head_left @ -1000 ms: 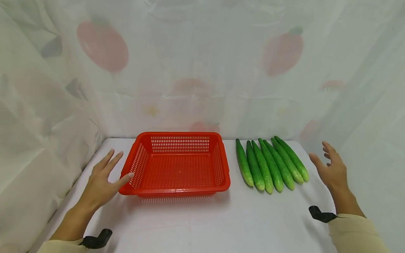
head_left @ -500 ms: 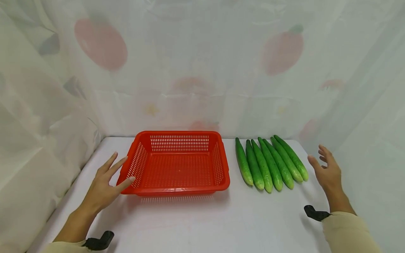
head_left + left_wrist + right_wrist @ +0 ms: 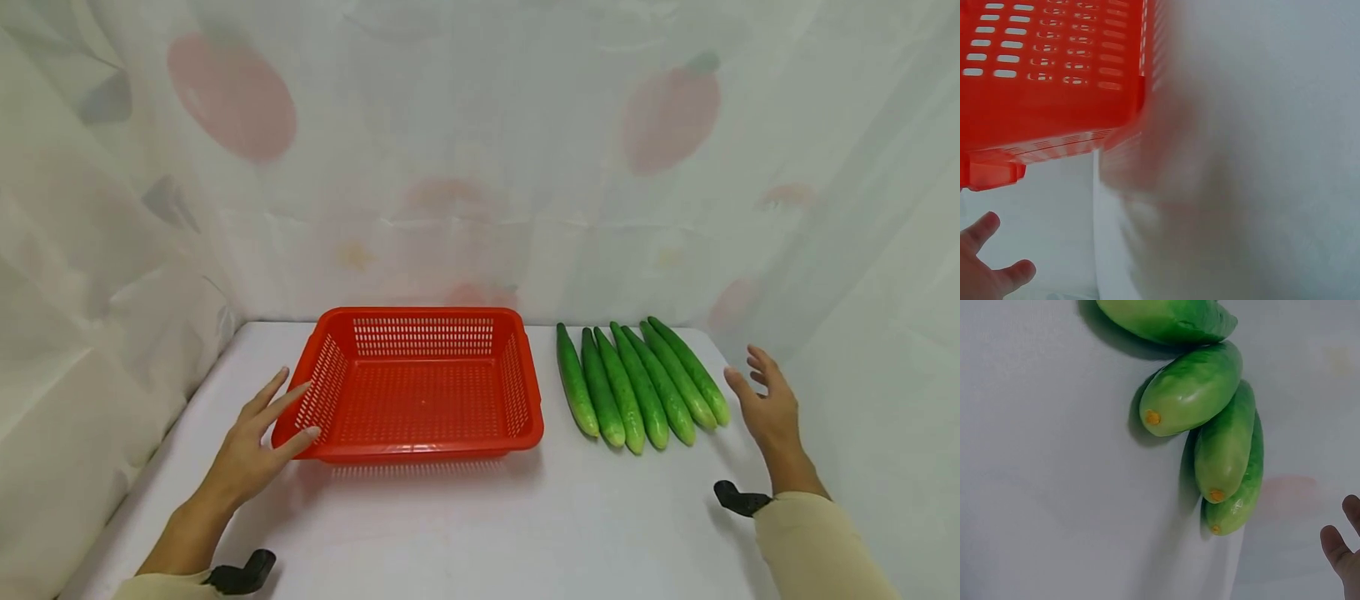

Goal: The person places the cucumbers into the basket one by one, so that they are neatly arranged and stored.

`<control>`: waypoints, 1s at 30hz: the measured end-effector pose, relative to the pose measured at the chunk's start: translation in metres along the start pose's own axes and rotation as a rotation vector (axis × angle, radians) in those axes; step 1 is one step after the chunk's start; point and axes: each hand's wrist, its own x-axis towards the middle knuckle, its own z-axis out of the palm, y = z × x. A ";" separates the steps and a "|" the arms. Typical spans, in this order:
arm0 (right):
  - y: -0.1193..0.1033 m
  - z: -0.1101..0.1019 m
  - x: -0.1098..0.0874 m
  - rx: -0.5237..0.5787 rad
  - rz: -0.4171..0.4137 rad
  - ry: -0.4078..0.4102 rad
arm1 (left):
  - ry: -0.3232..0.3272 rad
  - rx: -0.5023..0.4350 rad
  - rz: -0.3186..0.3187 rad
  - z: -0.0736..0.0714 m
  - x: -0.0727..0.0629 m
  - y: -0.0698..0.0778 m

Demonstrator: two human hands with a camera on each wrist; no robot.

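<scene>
In the head view my left hand (image 3: 251, 450) is held beside the left end of a red plastic basket (image 3: 420, 408), its spread fingers overlapping the rim. The left wrist view shows the slotted basket wall (image 3: 1054, 75) with the hand's thumb and a finger (image 3: 997, 269) apart from it. My right hand (image 3: 768, 408) hovers to the right of a row of several green cucumbers (image 3: 637, 387), fingers loosely bent and holding nothing. Pale cucumber ends (image 3: 1191, 394) with yellowish tips show in the right wrist view, and the right fingers (image 3: 1338, 547) stand off to their side.
The white table (image 3: 450, 533) carries the basket at left and the cucumbers at right. White sheeting (image 3: 480, 150) with faded fruit prints hangs behind and on both sides. Black wrist mounts (image 3: 243, 573) stick out from both sleeves.
My left hand has moved slightly right, nearer the basket rim. The right hand has shifted a little left toward the cucumbers. Basket and cucumbers stay in place, with a slight view shift.
</scene>
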 end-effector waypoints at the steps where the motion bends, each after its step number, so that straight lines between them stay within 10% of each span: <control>1: 0.001 0.001 0.000 0.006 0.005 -0.004 | 0.001 -0.007 0.006 0.001 0.000 -0.001; 30: 0.040 0.029 0.013 0.192 0.266 -0.022 | 0.072 -0.118 0.094 0.018 -0.005 -0.024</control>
